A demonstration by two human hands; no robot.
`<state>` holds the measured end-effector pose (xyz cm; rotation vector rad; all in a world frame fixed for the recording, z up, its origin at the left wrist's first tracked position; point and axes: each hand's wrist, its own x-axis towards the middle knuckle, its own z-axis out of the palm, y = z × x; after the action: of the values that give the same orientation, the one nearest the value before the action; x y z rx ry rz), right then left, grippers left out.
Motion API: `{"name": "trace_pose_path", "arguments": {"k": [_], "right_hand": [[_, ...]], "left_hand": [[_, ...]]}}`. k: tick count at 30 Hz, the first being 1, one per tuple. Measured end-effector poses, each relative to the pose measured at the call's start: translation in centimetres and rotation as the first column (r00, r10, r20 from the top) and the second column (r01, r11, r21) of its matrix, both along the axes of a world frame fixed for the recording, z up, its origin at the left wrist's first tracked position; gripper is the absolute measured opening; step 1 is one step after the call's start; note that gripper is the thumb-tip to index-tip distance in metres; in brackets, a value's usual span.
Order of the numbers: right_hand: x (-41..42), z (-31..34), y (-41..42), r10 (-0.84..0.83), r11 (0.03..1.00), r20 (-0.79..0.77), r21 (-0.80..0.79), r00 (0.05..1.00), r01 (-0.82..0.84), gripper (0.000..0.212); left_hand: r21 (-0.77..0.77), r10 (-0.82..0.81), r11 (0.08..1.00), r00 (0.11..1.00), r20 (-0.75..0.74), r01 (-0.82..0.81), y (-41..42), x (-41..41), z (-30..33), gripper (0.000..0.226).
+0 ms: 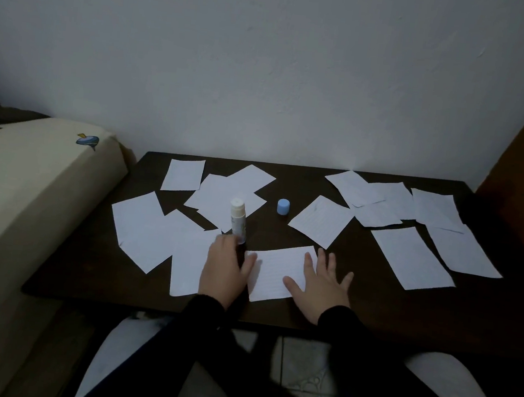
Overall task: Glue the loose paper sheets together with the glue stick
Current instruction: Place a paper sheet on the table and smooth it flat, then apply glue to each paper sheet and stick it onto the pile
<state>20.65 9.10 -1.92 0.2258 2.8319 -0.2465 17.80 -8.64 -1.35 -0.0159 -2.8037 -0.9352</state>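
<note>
The left hand is wrapped around the bottom of the glue stick, which stands almost straight up with its white top bare. The right hand lies flat with its fingers spread, pressing down on the right end of a lined paper sheet that sits at the front of the dark table, right between both hands. The blue cap stands alone farther back, well away from the stick. More loose sheets are scattered on both sides, some overlapping. It looks like the glue is about to go on. To do it well, I think the flat hand should keep the sheet from sliding while the stick tips down and rubs gently along the edges. Pushing too hard could crumple or tear the thin paper. Then a second sheet can be laid on top and smoothed flat.
</note>
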Motion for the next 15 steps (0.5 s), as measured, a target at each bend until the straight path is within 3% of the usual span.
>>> {"name": "trace_pose_path", "arguments": {"k": [3, 5, 9, 15], "right_hand": [[-1.1, 0.4, -0.6, 0.153, 0.988, -0.104, -0.012, 0.983, -0.155, 0.072], [-1.9, 0.5, -0.9, 0.286, 0.956, -0.080, -0.046, 0.955, -0.290, 0.069], [-2.6, -0.2, -0.8, 0.366, 0.928, 0.020, -0.075, 0.930, -0.364, 0.069], [-1.8, -1.3, -1.9, 0.198, 0.980, 0.005, -0.028, 0.980, -0.198, 0.069]], "left_hand": [[0.303, 0.183, 0.930, 0.978, 0.102, -0.206, 1.1, -2.1, 0.6, 0.059], [0.404, 0.216, 0.875, 0.962, 0.165, -0.266, 1.7, -3.4, 1.0, 0.068], [0.417, 0.213, 0.862, 0.952, 0.221, -0.289, 2.1, -4.7, 1.5, 0.055], [0.356, 0.179, 0.906, 0.970, 0.163, -0.227, -1.0, -4.4, 1.3, 0.040]]}}
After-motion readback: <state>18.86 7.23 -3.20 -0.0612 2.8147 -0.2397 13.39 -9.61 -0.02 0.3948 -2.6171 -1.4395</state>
